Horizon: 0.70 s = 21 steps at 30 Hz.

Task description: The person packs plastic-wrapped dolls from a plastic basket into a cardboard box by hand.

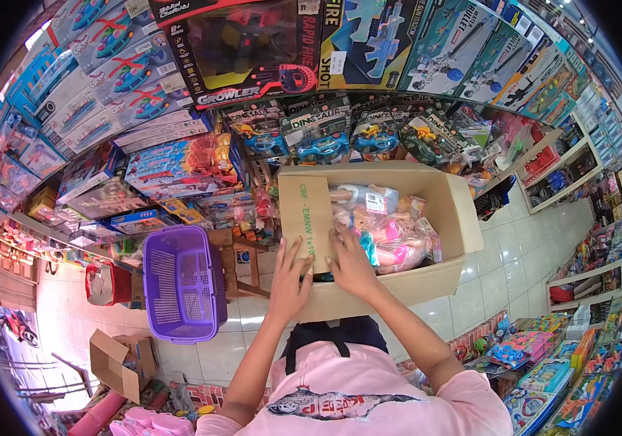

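A large cardboard box [405, 289] stands open in front of me, with green print on its left flap [303, 218]. Inside lie several dolls [392, 243] in clear plastic bags, with pink, teal and pale blue clothing and barcode labels. My left hand [291, 280] rests on the lower part of the flap, its fingers spread. My right hand [351, 261] reaches over the near wall, fingers extended beside the flap's edge and against the bagged dolls. Its fingertips are partly hard to make out. Neither hand is wrapped round anything.
Left of the box are a purple plastic basket [218, 291], a wooden stool [253, 280] and a red container [109, 284]. A smaller open carton [111, 363] lies at lower left. Shelves of boxed toys [253, 58] rise ahead; more toys [536, 385] are stacked at lower right.
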Each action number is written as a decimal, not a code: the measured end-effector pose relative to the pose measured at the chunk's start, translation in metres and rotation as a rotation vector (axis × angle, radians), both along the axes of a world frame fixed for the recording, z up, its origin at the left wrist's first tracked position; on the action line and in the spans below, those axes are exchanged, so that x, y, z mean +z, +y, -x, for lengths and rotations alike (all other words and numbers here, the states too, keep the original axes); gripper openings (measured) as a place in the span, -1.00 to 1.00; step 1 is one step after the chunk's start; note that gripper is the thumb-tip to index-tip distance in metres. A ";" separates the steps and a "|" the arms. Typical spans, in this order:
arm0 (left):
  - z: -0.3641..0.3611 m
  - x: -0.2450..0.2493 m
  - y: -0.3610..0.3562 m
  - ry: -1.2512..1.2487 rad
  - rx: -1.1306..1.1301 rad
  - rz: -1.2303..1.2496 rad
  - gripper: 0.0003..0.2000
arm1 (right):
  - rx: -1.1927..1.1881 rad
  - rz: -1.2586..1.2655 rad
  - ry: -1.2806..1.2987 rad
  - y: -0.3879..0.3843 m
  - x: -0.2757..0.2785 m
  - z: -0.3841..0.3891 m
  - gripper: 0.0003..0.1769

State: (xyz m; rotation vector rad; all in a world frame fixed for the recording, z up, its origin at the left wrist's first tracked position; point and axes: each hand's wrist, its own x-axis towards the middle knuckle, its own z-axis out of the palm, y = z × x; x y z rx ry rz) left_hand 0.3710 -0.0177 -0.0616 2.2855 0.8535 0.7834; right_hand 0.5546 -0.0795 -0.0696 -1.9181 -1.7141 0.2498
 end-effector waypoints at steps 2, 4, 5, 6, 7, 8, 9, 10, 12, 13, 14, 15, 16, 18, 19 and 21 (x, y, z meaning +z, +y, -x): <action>0.000 -0.003 0.000 0.014 0.013 0.001 -0.75 | 0.004 0.072 -0.041 0.003 -0.001 0.003 -0.33; 0.000 -0.004 0.002 0.030 0.028 -0.011 -0.77 | 0.012 0.150 -0.077 0.003 -0.001 0.007 -0.31; 0.001 -0.003 0.003 0.033 0.031 -0.002 -0.77 | 0.018 0.182 -0.073 0.006 0.000 0.006 -0.30; 0.001 -0.002 0.004 0.048 0.043 -0.018 -0.78 | 0.026 0.211 -0.070 0.009 0.001 0.006 -0.29; 0.001 -0.001 0.006 0.063 0.057 -0.038 -0.78 | 0.033 0.214 -0.069 0.012 0.000 0.005 -0.29; 0.001 -0.005 0.007 0.019 0.067 -0.012 -0.81 | 0.046 0.229 -0.073 0.015 -0.002 0.004 -0.29; 0.002 -0.007 0.008 0.020 0.074 -0.015 -0.81 | 0.058 0.243 -0.079 0.017 -0.003 0.004 -0.28; 0.002 -0.008 0.008 0.003 0.060 -0.018 -0.79 | 0.064 0.237 -0.080 0.016 -0.004 0.005 -0.28; -0.001 -0.010 0.003 -0.015 0.046 -0.030 -0.77 | 0.045 0.187 -0.055 0.012 -0.003 0.004 -0.33; -0.003 -0.011 -0.005 -0.118 0.135 -0.013 -0.74 | 0.043 0.179 -0.056 0.007 -0.002 0.000 -0.33; -0.006 -0.014 -0.012 -0.222 0.221 0.002 -0.71 | 0.066 0.073 0.052 0.001 -0.001 -0.005 -0.36; -0.009 -0.023 -0.021 -0.226 0.216 -0.006 -0.71 | 0.091 -0.034 0.158 -0.006 0.000 -0.010 -0.39; -0.009 -0.038 -0.032 -0.414 0.337 0.096 -0.69 | 0.089 -0.040 0.156 -0.018 0.004 -0.018 -0.39; 0.000 -0.071 -0.056 -0.593 0.484 0.297 -0.66 | 0.106 -0.198 0.049 -0.050 0.018 -0.037 -0.45; 0.009 -0.082 -0.068 -0.584 0.514 0.394 -0.66 | 0.104 -0.205 0.050 -0.068 0.022 -0.049 -0.45; 0.020 -0.078 -0.092 -0.484 0.536 0.464 -0.65 | -0.140 -0.335 -0.020 -0.111 0.022 -0.077 -0.48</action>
